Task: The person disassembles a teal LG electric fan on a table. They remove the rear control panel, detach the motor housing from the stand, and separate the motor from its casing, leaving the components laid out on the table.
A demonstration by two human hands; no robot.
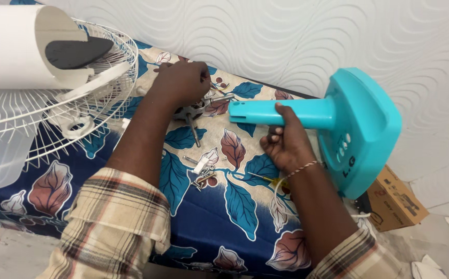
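We had the turquoise fan stand [338,121] lying on its side across the floral cloth [234,206], its base toward the wall. Our right hand [285,142] was wrapped around the stand's column, steadying it. Our left hand [183,82] was closed down over a grey metal bracket [193,111] near the column's open end, its fingers bunched on small parts. Loose screws [201,173] lay between our arms, the white fan guard [54,119] at our left. We judged it a fitting stage; the next move called for lining the bracket up with the column
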